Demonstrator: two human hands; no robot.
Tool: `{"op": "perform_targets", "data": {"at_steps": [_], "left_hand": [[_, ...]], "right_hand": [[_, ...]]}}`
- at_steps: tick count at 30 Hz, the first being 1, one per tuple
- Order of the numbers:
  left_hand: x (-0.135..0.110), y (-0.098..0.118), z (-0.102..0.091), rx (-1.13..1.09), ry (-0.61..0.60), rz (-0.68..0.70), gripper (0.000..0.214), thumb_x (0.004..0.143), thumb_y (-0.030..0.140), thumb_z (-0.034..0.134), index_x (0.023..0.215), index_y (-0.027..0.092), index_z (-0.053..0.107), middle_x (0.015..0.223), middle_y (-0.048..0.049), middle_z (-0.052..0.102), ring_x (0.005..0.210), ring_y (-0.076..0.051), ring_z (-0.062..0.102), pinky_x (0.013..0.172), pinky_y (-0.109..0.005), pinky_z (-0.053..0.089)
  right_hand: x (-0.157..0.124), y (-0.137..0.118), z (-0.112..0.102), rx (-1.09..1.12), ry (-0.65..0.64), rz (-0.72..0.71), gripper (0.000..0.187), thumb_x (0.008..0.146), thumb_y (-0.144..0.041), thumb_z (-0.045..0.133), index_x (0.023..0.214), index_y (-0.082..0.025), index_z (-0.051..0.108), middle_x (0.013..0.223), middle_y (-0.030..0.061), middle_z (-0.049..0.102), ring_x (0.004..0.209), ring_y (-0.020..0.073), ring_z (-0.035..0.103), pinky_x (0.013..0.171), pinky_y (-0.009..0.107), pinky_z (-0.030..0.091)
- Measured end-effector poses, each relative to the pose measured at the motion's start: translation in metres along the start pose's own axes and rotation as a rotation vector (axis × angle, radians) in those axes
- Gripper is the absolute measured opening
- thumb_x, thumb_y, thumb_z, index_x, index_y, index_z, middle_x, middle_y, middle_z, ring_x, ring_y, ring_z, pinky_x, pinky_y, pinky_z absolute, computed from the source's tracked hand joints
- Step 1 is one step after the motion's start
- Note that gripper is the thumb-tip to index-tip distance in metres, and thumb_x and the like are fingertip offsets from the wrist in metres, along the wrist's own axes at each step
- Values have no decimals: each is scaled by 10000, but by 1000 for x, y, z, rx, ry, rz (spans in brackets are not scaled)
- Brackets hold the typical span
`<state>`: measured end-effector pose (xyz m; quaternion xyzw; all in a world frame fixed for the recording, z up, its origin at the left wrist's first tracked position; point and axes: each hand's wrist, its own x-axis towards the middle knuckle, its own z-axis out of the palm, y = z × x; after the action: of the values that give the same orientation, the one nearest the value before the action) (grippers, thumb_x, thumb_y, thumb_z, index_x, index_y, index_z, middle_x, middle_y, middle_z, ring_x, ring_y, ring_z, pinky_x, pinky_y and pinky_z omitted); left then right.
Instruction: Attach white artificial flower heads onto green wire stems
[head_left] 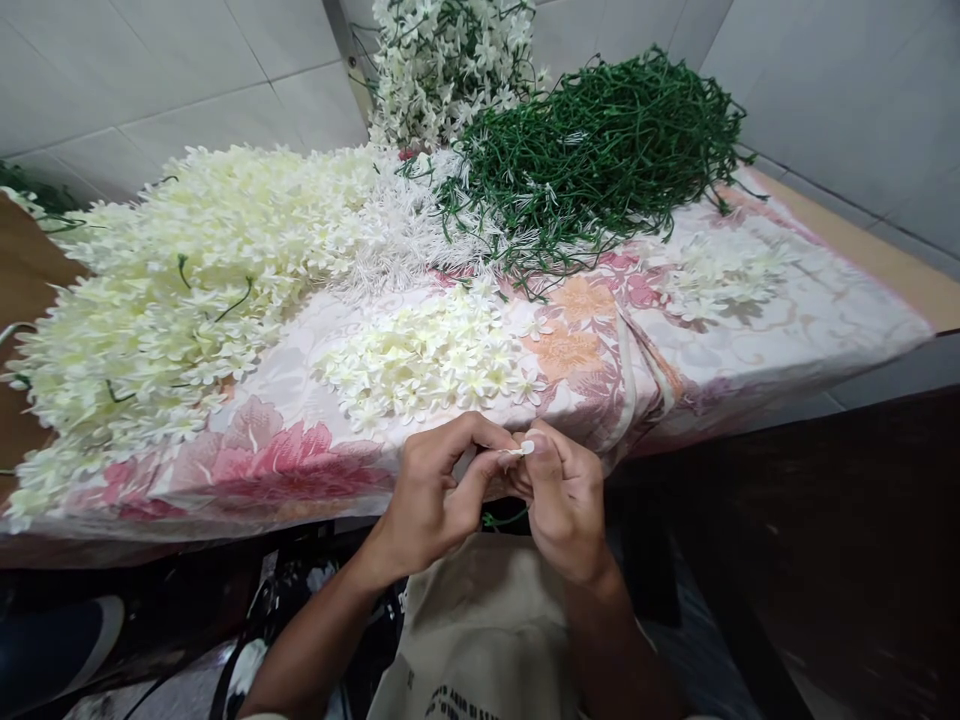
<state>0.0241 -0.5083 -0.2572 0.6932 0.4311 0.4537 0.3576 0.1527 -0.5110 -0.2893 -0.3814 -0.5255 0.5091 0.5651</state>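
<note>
White flower piece (527, 447), pinched between both hands (439, 485), flower heap (427, 355) just beyond

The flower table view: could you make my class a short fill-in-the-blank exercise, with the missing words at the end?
1. The big heap of stems is coloured ____.
2. The left hand and the right hand hold a small piece coloured ____.
3. The largest heap of blossoms lies toward the person's own ____ side.

Missing words: green; white; left.
</note>
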Motion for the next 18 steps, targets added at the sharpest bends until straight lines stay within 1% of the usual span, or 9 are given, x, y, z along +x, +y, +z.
{"op": "perform_targets", "data": {"at_steps": [3,8,12,15,18], "left_hand": [[1,0,-1,-21,0,-2,76,881,137,552,830,171,597,768,-25,659,662,-116,606,632,-220,470],[2,-1,-1,-68,-7,-58,81,888,172,552,823,169,601,729,-26,642,618,-122,600,595,-232,478],[3,-1,-1,-73,10,-78,85,885,187,567,808,166,596,722,-24,637,625,-120,601,600,-228,486],[5,0,-1,-132,45,-102,83,873,211,601,807,160,609,711,-16,650,611,-107,606,584,-207,494],[7,1,0,-201,101,-135,111,861,246,626,799,154,620,683,-11,655,593,-104,615,572,-198,509]], "right_hand": [[1,-1,1,11,-18,14,439,963,-452,390,616,-199,302,559,-49,304,492,73,249,455,229,228],[2,-1,7,56,7,28,449,959,-486,377,619,-198,327,561,-47,324,485,74,250,452,229,239],[3,2,10,118,14,35,436,960,-477,390,629,-197,352,573,-46,333,489,77,253,463,231,255],[5,2,10,168,25,25,449,959,-477,398,610,-196,361,566,-42,336,500,83,287,482,235,278],[6,1,9,235,46,60,454,951,-510,391,626,-194,393,553,-48,326,490,85,304,477,237,283]]}}
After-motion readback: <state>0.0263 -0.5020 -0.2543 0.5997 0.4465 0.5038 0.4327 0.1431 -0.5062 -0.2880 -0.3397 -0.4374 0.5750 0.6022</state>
